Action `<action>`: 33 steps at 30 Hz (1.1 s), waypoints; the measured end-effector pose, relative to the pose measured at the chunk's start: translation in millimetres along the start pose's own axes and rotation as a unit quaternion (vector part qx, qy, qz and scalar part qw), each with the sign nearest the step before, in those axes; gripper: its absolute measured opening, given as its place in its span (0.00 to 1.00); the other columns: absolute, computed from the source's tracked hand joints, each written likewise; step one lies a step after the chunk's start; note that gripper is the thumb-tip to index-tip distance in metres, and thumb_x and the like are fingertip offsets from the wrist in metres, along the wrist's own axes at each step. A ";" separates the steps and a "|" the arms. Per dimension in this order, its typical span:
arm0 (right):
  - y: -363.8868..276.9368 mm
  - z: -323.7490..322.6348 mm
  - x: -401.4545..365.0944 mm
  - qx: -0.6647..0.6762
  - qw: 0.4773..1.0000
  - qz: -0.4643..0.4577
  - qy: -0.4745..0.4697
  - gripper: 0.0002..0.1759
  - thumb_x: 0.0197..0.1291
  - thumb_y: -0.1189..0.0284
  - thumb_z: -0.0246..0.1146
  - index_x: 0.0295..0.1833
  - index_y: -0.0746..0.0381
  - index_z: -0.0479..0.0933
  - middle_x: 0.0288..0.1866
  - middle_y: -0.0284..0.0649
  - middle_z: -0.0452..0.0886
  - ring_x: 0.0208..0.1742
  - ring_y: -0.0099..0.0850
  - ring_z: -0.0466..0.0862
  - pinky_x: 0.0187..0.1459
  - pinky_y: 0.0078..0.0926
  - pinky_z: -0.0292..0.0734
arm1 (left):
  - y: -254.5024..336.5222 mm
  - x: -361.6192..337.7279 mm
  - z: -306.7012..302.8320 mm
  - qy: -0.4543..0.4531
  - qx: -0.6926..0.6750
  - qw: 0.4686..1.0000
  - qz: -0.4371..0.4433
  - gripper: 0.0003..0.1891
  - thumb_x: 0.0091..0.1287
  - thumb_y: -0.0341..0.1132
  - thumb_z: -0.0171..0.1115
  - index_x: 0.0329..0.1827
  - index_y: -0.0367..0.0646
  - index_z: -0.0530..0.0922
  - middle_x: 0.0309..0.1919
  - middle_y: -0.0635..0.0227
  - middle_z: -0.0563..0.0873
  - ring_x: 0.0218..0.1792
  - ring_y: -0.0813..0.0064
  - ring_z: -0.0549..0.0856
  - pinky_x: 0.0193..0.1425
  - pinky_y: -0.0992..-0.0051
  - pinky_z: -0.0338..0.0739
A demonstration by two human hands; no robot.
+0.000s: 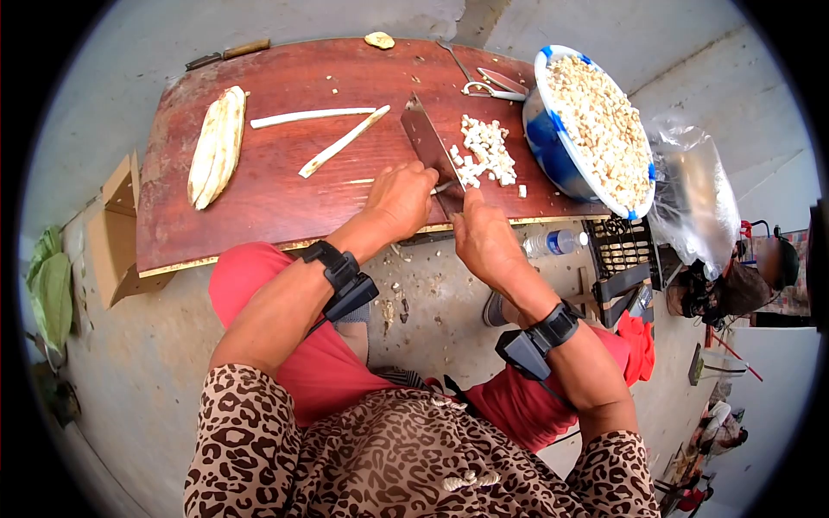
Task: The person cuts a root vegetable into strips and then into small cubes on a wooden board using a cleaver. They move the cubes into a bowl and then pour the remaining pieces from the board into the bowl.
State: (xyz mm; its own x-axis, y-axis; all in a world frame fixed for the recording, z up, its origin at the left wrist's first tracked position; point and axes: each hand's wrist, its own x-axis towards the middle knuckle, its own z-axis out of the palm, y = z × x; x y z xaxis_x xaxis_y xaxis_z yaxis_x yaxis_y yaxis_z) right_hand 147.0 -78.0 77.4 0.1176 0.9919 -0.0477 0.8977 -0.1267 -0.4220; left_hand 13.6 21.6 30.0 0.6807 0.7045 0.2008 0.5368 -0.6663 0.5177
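My right hand (485, 237) is closed round the handle of a cleaver (425, 138), whose broad blade stands upright on the red-brown table (285, 216). Just left of the blade, the curled fingers of my left hand (402, 200) press down on a pale vegetable strip (361, 181), mostly hidden under them. Small white cubes (485, 148) lie loose to the right of the blade. Two longer pale strips, one straight across (311, 116) and one slanted (344, 143), rest beyond my left hand. A long, peeled, pale vegetable piece (218, 148) lies at the left.
A blue-and-white basin (553, 138) heaped with pale cubes stands at the table's right. Scissors (496, 90), a wooden-handled knife (229, 53) and a round slice (379, 40) lie along the far edge. Below are a water bottle (557, 243), black crate (623, 250) and cardboard box (119, 229).
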 end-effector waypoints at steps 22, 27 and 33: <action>2.0 -2.5 -0.2 -0.001 1.000 0.020 -0.006 0.11 0.66 0.73 0.58 0.43 0.70 0.66 0.29 0.65 0.80 0.35 0.63 0.82 0.37 0.55 0.77 | 0.3 -4.2 -4.2 -0.023 0.020 0.999 -0.028 0.09 0.56 0.26 0.58 0.39 0.37 0.80 0.39 0.50 0.83 0.45 0.46 0.83 0.50 0.52 0.77; -7.2 -16.5 -5.6 0.018 1.000 0.003 -0.002 0.12 0.66 0.73 0.58 0.43 0.71 0.66 0.29 0.67 0.80 0.36 0.64 0.82 0.38 0.56 0.77 | 0.9 -1.8 -2.3 -0.032 0.012 0.999 -0.026 0.09 0.56 0.26 0.58 0.40 0.37 0.80 0.39 0.50 0.83 0.45 0.47 0.83 0.50 0.53 0.77; 1.6 4.8 0.3 0.021 1.000 0.000 -0.005 0.11 0.66 0.74 0.58 0.43 0.71 0.66 0.29 0.67 0.80 0.36 0.64 0.82 0.39 0.55 0.77 | 3.6 -4.4 -4.4 -0.021 0.007 1.000 -0.012 0.09 0.56 0.26 0.58 0.39 0.37 0.79 0.40 0.51 0.83 0.46 0.47 0.82 0.51 0.53 0.77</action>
State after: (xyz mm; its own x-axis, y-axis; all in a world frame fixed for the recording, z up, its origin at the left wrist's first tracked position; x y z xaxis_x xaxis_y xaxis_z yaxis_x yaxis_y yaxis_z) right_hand 146.4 -77.9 72.3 0.1124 0.9921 -0.0565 0.8789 -0.1258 -0.4602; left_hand 10.3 17.2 34.7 0.6880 0.7092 0.1541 0.5597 -0.6536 0.5095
